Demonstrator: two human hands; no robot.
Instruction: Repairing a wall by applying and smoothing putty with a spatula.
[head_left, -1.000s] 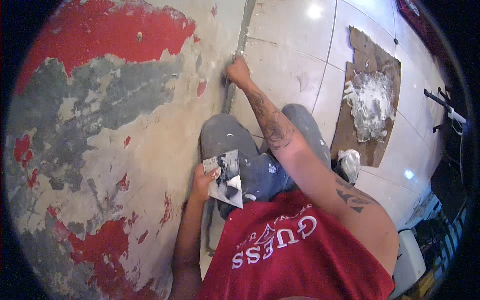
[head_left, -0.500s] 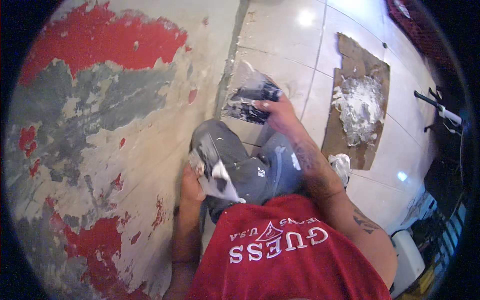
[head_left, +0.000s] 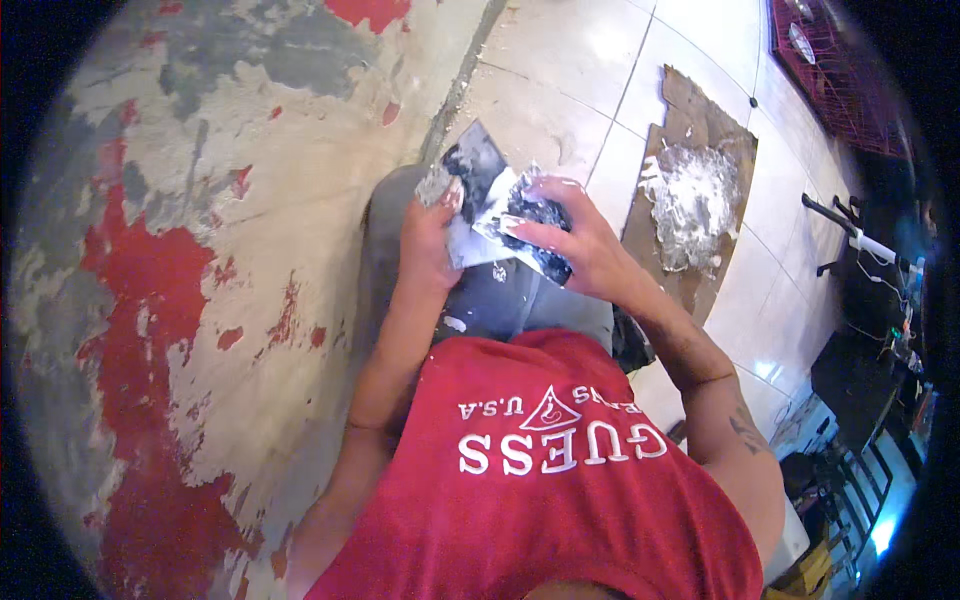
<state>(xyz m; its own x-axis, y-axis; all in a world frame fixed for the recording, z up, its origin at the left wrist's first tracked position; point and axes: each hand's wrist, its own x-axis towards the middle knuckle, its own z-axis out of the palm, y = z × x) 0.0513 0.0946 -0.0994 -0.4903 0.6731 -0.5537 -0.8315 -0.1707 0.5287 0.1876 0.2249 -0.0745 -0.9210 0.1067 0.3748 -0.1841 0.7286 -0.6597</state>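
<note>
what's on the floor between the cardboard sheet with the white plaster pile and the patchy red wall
In the head view, the person's grey-trousered knees lie between the cardboard sheet and the wall, plus bare pale floor tiles. Above the knees, both hands hold two plaster-smeared blades.

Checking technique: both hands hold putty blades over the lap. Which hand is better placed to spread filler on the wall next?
Probably the left hand: its blade is nearer the wall, while the right hand is on the floor side.
</note>
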